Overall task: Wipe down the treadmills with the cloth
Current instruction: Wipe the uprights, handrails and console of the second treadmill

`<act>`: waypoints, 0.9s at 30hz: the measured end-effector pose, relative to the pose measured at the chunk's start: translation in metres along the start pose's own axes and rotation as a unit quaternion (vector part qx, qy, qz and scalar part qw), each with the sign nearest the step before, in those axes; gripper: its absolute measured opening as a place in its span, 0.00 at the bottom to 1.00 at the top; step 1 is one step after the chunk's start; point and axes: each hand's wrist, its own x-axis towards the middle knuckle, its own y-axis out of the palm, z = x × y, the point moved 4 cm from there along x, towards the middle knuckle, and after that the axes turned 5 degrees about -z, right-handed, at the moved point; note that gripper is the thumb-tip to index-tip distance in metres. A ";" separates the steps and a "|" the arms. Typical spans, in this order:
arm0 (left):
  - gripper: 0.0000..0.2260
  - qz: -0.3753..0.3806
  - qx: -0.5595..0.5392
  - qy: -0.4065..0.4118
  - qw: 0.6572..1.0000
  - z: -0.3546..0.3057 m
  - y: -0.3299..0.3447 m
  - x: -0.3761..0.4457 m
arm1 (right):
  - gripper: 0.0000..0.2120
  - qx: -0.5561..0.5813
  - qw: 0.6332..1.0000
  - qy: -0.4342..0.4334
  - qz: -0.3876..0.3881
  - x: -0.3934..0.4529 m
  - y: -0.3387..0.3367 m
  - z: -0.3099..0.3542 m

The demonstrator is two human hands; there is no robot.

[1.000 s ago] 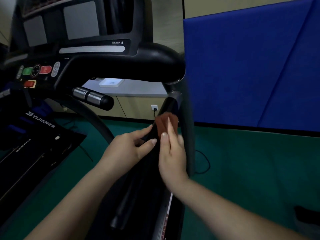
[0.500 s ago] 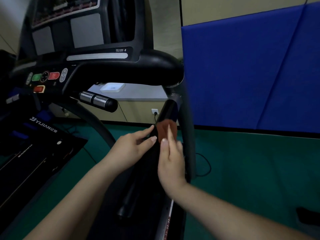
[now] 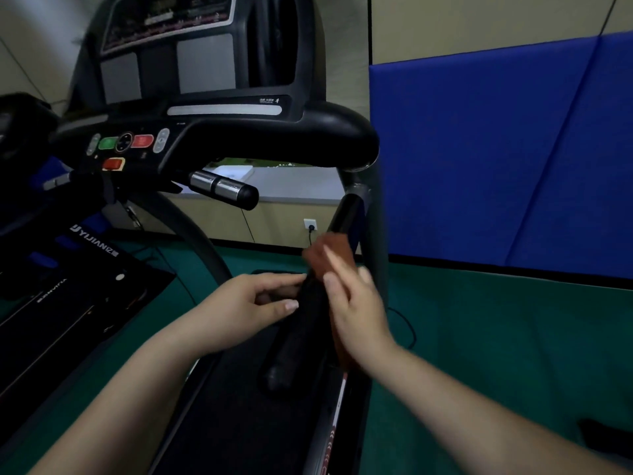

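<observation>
A black treadmill with its console point(image 3: 205, 63) fills the left and centre. Its right handrail point(image 3: 294, 344) slopes down toward me. A reddish-brown cloth point(image 3: 327, 250) lies against the upper part of that rail. My right hand point(image 3: 359, 310) presses the cloth onto the rail with straight fingers, and more cloth shows under the palm. My left hand point(image 3: 239, 303) holds the rail from the left, thumb below and fingers above, just under the cloth.
The running belt point(image 3: 233, 423) lies under my arms. A second treadmill deck point(image 3: 51, 303) sits at the left. Blue padded mats point(image 3: 496, 159) line the right wall. A cable point(image 3: 407, 323) runs over the green floor near a wall socket point(image 3: 310, 224).
The view has tilted up a little, showing more of the console. Both hands stay on the right handrail with the cloth. My left fingers have curled in closer to the rail.
</observation>
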 end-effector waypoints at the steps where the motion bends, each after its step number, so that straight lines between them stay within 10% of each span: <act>1: 0.18 0.002 0.003 0.002 1.000 0.000 0.000 -0.003 | 0.19 -0.016 1.000 0.019 0.001 0.015 -0.003 -0.003; 27: 0.16 -0.015 -0.164 0.019 0.986 0.036 0.014 -0.044 | 0.16 -0.063 0.996 -0.056 0.000 -0.046 0.004 0.025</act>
